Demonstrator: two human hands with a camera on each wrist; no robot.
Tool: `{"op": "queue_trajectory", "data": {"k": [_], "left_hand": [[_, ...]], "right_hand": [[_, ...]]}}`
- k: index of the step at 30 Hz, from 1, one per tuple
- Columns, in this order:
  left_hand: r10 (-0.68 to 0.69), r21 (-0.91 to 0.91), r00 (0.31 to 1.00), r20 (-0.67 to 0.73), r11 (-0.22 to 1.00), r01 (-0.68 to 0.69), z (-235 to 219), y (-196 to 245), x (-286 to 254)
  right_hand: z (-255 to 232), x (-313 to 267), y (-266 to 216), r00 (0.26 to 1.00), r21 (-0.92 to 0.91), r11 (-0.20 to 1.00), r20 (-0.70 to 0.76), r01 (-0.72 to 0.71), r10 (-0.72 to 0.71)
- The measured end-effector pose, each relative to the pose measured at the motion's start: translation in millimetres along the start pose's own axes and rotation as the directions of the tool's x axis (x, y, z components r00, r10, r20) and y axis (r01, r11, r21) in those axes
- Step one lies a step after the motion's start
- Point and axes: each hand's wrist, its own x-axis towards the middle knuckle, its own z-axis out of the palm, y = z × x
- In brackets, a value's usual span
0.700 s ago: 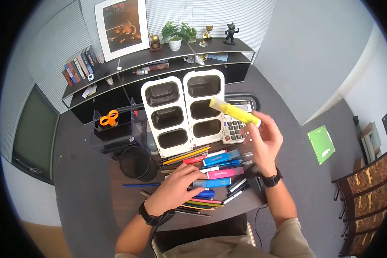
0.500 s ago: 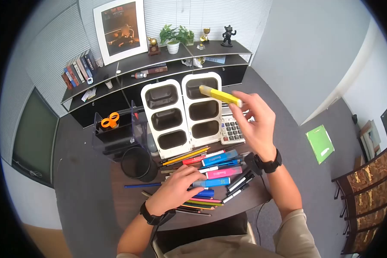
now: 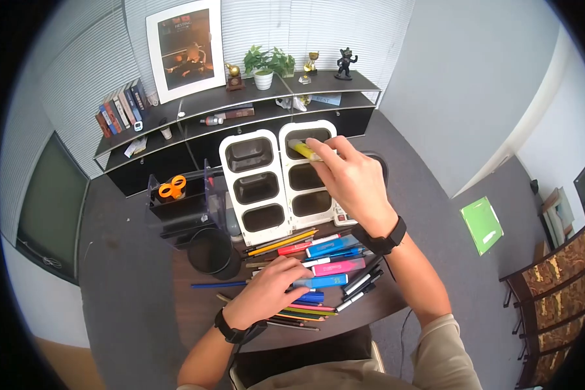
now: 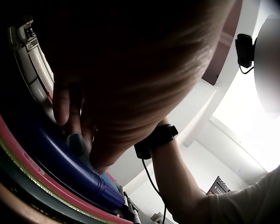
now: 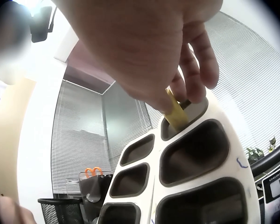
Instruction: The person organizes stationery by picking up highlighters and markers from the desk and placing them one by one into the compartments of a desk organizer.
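Observation:
My right hand pinches a yellow highlighter at the top right compartment of the white six-compartment organizer. In the right wrist view, the highlighter tilts down into that compartment's opening, partly hidden by the fingers. My left hand rests low over the pile of pens on the table, thumb and fingers around the capped end of a blue highlighter. A pink highlighter lies just beyond its fingertips. In the left wrist view, a dark blue marker runs below this hand.
A black mesh cup and a clear holder with orange scissors stand left of the organizer. A calculator sits to its right, mostly behind the right hand. Pencils and black markers lie along the table.
My right hand has moved forward and left with the yellow highlighter, from above the calculator to the top right compartment. My left hand has stayed at the pile.

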Motion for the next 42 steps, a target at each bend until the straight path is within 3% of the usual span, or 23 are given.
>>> {"op": "queue_trajectory", "data": {"k": [9, 19, 21, 26, 28, 30, 32, 33, 34, 36, 37, 38, 40, 42], "left_hand": [[0.003, -0.027, 1.000, 0.005, 1.000, -0.003, 1, -1, 1], [0.022, -0.022, 0.999, 0.032, 1.000, -0.021, -1, -4, 0], [0.054, 0.012, 0.998, 0.011, 0.998, -0.054, -1, -3, -2], [0.048, 0.033, 0.999, -0.009, 0.998, -0.047, 2, -4, -4], [0.037, 0.036, 0.999, -0.009, 0.999, -0.037, 1, -6, -4], [0.021, -0.024, 1.000, -0.010, 0.999, -0.022, 0, -9, -3], [-0.013, -0.117, 0.999, -0.033, 0.993, 0.009, -4, -8, -1], [-0.041, -0.212, 0.998, -0.055, 0.977, 0.028, -7, -6, -1], [-0.043, -0.212, 0.998, -0.042, 0.977, 0.033, -10, -4, 1], [-0.098, -0.297, 0.988, -0.119, 0.953, 0.058, -17, -1, 5], [-0.164, -0.364, 0.977, -0.138, 0.926, 0.104, -19, 2, 6], [-0.162, -0.359, 0.978, -0.133, 0.928, 0.105, -18, 0, 7], [-0.242, -0.471, 0.945, -0.220, 0.875, 0.115, -14, -5, 7], [-0.240, -0.471, 0.947, -0.215, 0.875, 0.115, -12, -7, 7]], "right_hand": [[0, -7, -6, 0.992, 0.138, 0.983, 0.022, -0.124, 0.123], [10, -12, -9, 0.999, 0.199, 0.980, -0.026, -0.028, 0.034], [2, -24, -16, 0.980, 0.342, 0.919, 0.069, -0.199, 0.187], [-3, -69, -5, 0.927, 0.471, 0.819, 0.327, -0.327, 0.182], [-6, -82, -3, 0.839, 0.488, 0.729, 0.498, -0.480, 0.219], [-3, -95, 2, 0.826, 0.520, 0.687, 0.520, -0.508, 0.217], [-2, -106, 4, 0.760, 0.605, 0.463, 0.558, -0.648, 0.334], [-4, -108, 8, 0.805, 0.611, 0.540, 0.535, -0.579, 0.257], [-8, -109, 10, 0.801, 0.611, 0.532, 0.535, -0.587, 0.268], [-14, -109, 14, 0.817, 0.729, 0.379, 0.551, -0.570, 0.169], [-11, -111, 20, 0.862, 0.783, 0.387, 0.501, -0.488, 0.074], [-10, -113, 20, 0.864, 0.785, 0.384, 0.497, -0.486, 0.079], [-12, -116, 13, 0.751, 0.725, 0.210, 0.654, -0.656, 0.092], [-10, -116, 10, 0.735, 0.709, 0.212, 0.674, -0.672, 0.074]]}}
